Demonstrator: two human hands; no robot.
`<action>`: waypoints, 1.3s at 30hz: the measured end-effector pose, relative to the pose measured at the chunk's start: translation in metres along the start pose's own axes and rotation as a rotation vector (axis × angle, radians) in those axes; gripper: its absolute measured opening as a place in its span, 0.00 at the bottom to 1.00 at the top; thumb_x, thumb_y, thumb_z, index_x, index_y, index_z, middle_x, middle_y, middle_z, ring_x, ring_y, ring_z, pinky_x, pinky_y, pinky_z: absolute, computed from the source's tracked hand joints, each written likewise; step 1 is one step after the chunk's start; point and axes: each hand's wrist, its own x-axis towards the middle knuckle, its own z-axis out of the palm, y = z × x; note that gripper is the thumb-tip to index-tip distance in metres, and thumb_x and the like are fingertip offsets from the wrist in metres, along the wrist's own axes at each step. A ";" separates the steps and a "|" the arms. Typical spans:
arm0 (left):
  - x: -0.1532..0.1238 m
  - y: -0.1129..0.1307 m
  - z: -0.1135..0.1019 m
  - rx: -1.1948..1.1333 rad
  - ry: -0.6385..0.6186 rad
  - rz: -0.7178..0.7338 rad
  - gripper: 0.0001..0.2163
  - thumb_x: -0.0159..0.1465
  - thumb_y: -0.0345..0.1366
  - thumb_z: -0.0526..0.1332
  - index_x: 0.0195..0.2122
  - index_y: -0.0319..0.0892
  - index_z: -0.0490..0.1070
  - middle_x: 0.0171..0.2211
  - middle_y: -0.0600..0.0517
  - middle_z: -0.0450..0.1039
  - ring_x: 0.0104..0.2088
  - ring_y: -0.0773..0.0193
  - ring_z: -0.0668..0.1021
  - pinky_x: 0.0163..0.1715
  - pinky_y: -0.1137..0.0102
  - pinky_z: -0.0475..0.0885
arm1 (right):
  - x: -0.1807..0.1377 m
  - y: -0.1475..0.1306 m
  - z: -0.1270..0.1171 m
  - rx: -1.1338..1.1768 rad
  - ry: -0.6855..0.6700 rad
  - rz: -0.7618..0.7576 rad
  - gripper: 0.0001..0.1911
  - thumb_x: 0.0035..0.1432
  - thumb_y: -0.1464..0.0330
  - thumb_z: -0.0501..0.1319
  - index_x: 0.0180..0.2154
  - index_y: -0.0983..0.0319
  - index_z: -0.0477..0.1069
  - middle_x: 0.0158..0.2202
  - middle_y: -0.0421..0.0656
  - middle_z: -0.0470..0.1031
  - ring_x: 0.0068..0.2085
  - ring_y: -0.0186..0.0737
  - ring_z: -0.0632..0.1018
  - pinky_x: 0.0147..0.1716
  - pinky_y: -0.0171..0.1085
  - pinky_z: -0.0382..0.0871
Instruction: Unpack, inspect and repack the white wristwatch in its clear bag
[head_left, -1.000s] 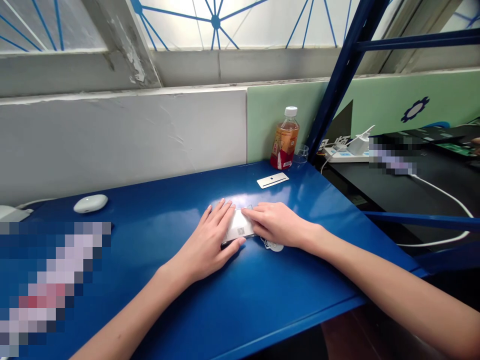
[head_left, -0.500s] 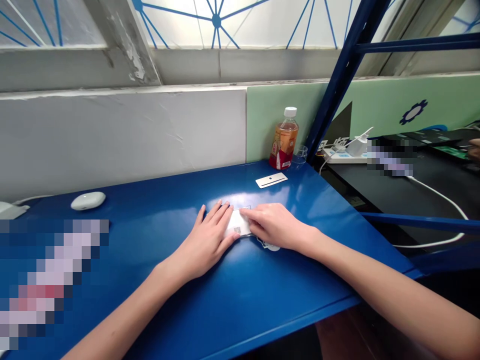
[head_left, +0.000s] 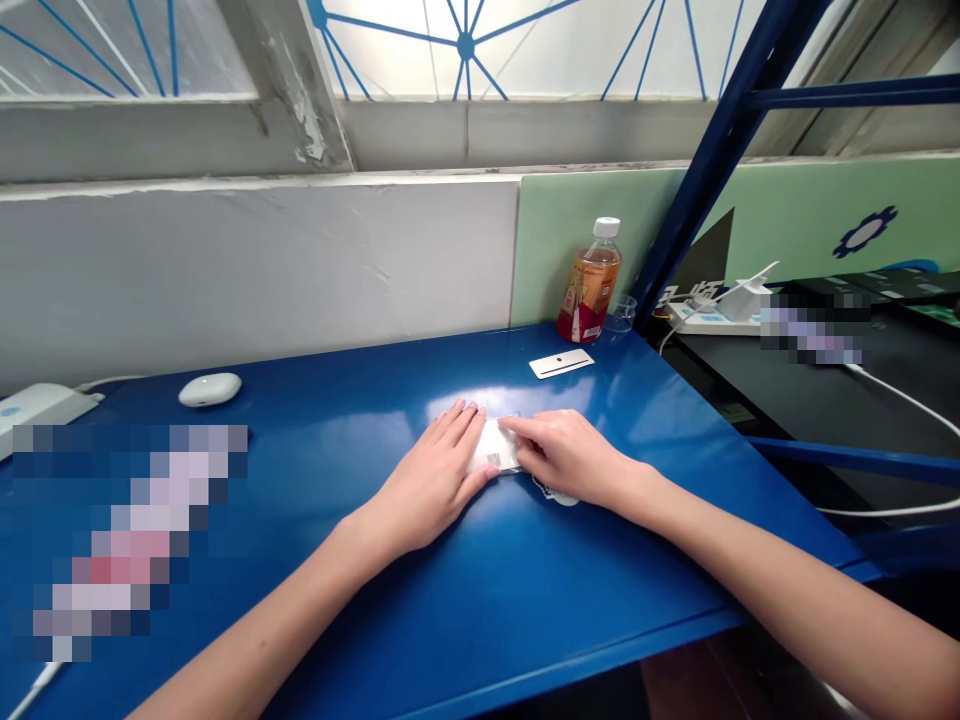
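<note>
A white card [head_left: 493,437] with a small square code printed near its lower edge lies flat on the blue table [head_left: 480,620]. A clear edge shows along its top, like a sleeve. My left hand [head_left: 433,480] rests flat over the card's left part, fingers stretched out, thumb along the bottom edge. My right hand [head_left: 574,455] is at the card's right end, its index finger laid on the card's upper part and the other fingers curled against the right side. Partly under the right hand is a white tag with a bead chain [head_left: 556,493].
Behind the hands lies a white card with a dark stripe [head_left: 562,363]. A drink bottle [head_left: 590,285] stands by the wall, near a blue metal post [head_left: 705,170]. To the left are a white earbud case [head_left: 210,390], a power strip [head_left: 49,412] and a pixelated object [head_left: 142,530].
The view has shifted left, so everything appears farther right. My left hand's fingers are closer together. Both hands stay on the card.
</note>
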 end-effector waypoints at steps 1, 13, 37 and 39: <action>0.000 0.000 0.000 -0.004 0.000 -0.002 0.32 0.73 0.53 0.43 0.69 0.33 0.51 0.70 0.38 0.48 0.71 0.49 0.49 0.66 0.52 0.53 | 0.000 0.000 0.001 0.009 0.007 0.000 0.12 0.58 0.76 0.52 0.39 0.64 0.73 0.24 0.42 0.71 0.25 0.36 0.66 0.26 0.35 0.50; -0.002 0.002 0.000 -0.015 0.008 -0.032 0.32 0.73 0.54 0.44 0.69 0.35 0.52 0.71 0.38 0.48 0.71 0.49 0.50 0.67 0.52 0.52 | 0.000 0.013 -0.012 0.060 0.056 0.144 0.13 0.54 0.75 0.58 0.40 0.62 0.77 0.24 0.40 0.75 0.26 0.37 0.73 0.27 0.34 0.57; -0.007 0.000 0.001 -0.134 0.178 -0.033 0.23 0.71 0.49 0.52 0.61 0.41 0.58 0.69 0.37 0.53 0.70 0.48 0.52 0.65 0.49 0.57 | 0.006 0.023 -0.017 0.289 -0.028 0.022 0.09 0.56 0.70 0.69 0.41 0.63 0.80 0.29 0.42 0.75 0.30 0.36 0.73 0.30 0.34 0.63; -0.007 -0.001 -0.001 -0.127 0.172 -0.031 0.23 0.71 0.49 0.52 0.61 0.40 0.58 0.69 0.36 0.52 0.70 0.48 0.51 0.65 0.49 0.57 | 0.005 0.026 -0.020 0.217 -0.021 -0.008 0.10 0.57 0.68 0.69 0.42 0.63 0.80 0.30 0.44 0.75 0.32 0.38 0.73 0.31 0.35 0.63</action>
